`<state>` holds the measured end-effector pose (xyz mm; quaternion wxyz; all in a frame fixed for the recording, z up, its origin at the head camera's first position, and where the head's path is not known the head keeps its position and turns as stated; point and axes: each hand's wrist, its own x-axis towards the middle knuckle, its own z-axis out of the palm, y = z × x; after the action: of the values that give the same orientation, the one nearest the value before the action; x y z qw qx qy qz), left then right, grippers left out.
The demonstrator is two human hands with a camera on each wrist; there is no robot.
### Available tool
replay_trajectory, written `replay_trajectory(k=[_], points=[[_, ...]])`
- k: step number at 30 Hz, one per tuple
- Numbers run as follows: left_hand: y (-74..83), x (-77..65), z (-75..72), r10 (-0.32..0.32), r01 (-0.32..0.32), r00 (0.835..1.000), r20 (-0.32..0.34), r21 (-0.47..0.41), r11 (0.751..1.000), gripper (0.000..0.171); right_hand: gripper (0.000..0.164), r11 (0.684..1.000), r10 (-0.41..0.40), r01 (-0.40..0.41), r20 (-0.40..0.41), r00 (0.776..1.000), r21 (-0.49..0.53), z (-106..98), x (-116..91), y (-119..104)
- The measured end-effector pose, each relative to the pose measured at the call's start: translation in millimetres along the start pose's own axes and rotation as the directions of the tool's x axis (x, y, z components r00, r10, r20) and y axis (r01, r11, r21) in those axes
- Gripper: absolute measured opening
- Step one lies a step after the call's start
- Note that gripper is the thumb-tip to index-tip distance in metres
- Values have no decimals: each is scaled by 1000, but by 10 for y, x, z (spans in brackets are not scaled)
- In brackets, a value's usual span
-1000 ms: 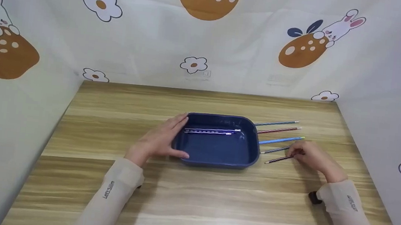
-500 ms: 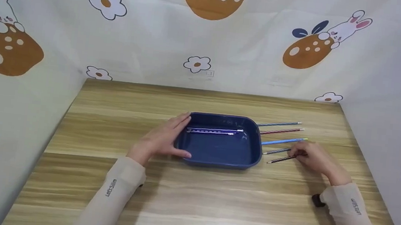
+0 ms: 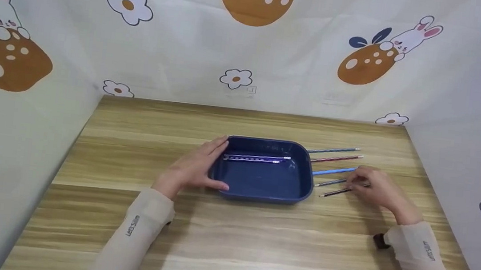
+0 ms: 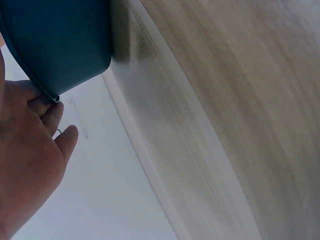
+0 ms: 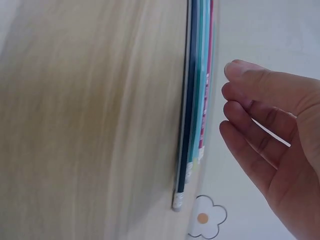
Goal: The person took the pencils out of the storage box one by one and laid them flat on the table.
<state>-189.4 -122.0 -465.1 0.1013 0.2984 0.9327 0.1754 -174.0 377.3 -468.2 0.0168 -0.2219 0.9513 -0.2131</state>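
A dark blue rectangular tray [image 3: 260,197] sits mid-table with two purple pencils [image 3: 251,159] lying inside. My left hand [image 3: 192,165] spans its left end, thumb at the near corner and fingers at the far one; the left wrist view shows fingertips at the rim. Right of the tray lie several pencils side by side: teal [image 3: 332,150], red [image 3: 336,159], light blue [image 3: 333,171], dark blue [image 3: 329,183] and a dark one [image 3: 335,193] nearest me. Above the nearest pencils hovers my right hand [image 5: 285,130], fingers loosely bent, thumb near the index finger, holding nothing.
The wood-grain table [image 3: 238,242] has patterned cloth [image 3: 178,48] standing along its back and both sides. The left tips of the outer pencils lie close to the tray's right wall.
My right hand has lifted slightly and covers the end of the light blue pencil, which showed before. The left hand keeps its place on the tray. The head view has shifted a little.
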Motion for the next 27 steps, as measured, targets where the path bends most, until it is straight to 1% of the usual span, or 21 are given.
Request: replay_trajectory(k=[4,10,13,21,27], points=[[1,2,0,3,-3,1000,1,11,1000,123,6,1000,-11,11,-13,1000,-7,-6,26,-89],[11,-2,-13,15,-15,1000,-3,16,1000,122,8,995,-87,89,-39,995,54,1,114,-237],[9,-5,-13,17,-17,1000,-9,18,1000,121,7,990,-119,122,-50,992,64,17,176,-313],[-2,-5,3,24,-24,1000,-18,25,999,121,7,980,-165,165,-15,986,108,63,354,-554],[-1,-4,1,32,-31,999,-27,23,999,120,8,975,-191,190,-2,982,118,81,439,-736]])
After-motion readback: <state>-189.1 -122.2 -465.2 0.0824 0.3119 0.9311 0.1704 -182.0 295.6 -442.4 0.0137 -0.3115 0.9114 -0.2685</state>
